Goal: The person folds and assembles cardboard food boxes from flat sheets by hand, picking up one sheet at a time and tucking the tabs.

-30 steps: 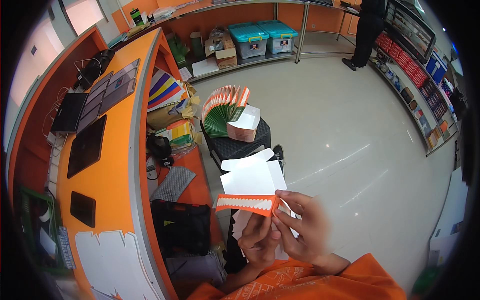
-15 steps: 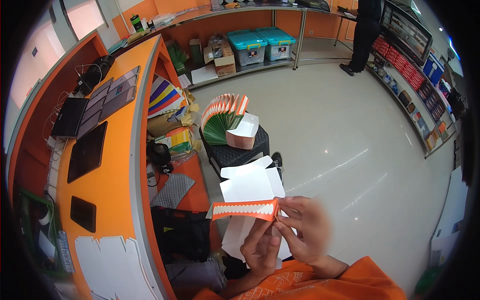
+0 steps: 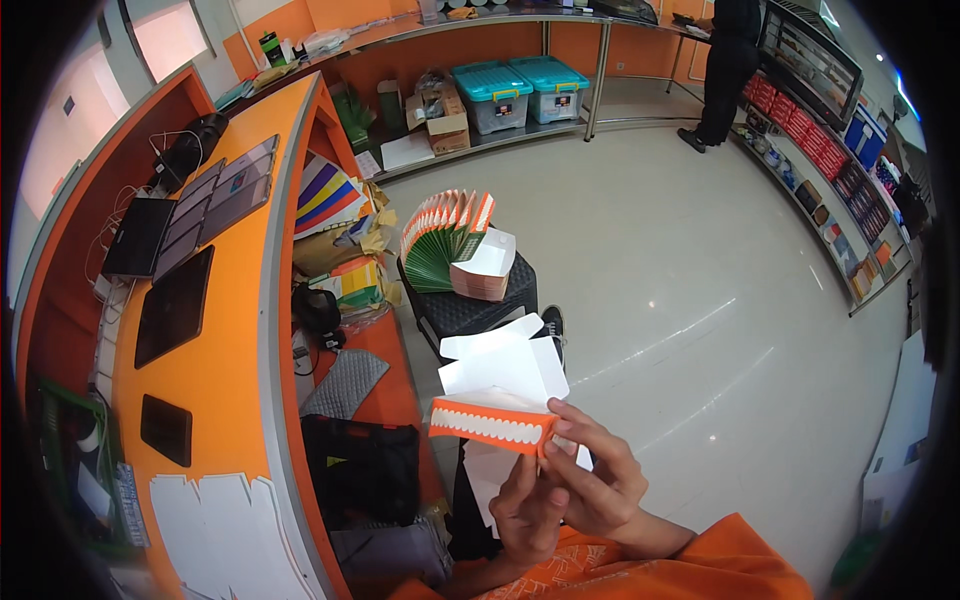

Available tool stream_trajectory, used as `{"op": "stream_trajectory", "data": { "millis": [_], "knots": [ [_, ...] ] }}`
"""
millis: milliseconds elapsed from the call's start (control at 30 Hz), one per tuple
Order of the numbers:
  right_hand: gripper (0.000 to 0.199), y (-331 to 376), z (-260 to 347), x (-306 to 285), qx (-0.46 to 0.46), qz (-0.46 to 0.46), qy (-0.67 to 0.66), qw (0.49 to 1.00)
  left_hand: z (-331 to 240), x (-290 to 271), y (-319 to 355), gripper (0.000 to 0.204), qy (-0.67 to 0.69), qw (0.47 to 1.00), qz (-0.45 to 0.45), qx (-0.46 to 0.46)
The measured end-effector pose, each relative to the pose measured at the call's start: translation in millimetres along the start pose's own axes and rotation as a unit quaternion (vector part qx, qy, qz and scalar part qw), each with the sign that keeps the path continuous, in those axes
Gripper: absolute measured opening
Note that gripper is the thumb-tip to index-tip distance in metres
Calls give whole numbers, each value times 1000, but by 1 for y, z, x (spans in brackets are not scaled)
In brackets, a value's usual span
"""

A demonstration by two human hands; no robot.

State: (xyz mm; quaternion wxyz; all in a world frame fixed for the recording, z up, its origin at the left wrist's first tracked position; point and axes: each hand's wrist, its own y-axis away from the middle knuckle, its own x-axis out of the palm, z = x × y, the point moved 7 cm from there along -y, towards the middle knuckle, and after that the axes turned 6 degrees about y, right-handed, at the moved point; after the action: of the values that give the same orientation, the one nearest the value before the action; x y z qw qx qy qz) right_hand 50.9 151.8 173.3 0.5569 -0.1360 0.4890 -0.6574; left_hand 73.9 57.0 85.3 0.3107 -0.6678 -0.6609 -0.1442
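A partly folded cardboard box [image 3: 487,424] is held up in front of me, its orange side with a white scalloped band facing me. Its large white inner panel with flaps [image 3: 505,362] spreads out beyond that side. From below, my left hand [image 3: 530,512] grips the right end of the orange side, fingers closed near the corner. My right hand [image 3: 605,478] pinches the same corner from the right, thumb and fingers on the end flap. Some fingertips are hidden behind the card.
Beyond the box, a black stool [image 3: 430,318] bears a fan of green and orange flat cartons [image 3: 432,258] and a stack of white-topped box trays [image 3: 484,270]. An orange counter [image 3: 235,300] with tablets runs along my left. A person in black [image 3: 728,80] stands at the far right.
The orange side has tilted, its right end now lower. My right hand has come in closer to the corner. Less of the white card below the orange side shows.
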Motion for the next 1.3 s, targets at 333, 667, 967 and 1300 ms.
{"op": "stream_trajectory", "data": {
  "millis": [333, 667, 967, 1300],
  "knots": [
    [29, 2, 3, 8, -54, 23, 18, 998, -35, 4, -8, 50, -67, 984, -63, 155],
    [49, -5, -37, -2, 96, 10, -143, 985, -93, -8, -12, 49, -335, 910, 32, 241],
    [34, 1, -92, -12, 328, 40, -259, 908, -35, -58, -58, 45, -215, 971, -92, 42],
    [58, -9, -33, 10, 216, 169, -14, 962, -22, -44, -53, 31, -467, 880, -85, 30]
  ]
}}
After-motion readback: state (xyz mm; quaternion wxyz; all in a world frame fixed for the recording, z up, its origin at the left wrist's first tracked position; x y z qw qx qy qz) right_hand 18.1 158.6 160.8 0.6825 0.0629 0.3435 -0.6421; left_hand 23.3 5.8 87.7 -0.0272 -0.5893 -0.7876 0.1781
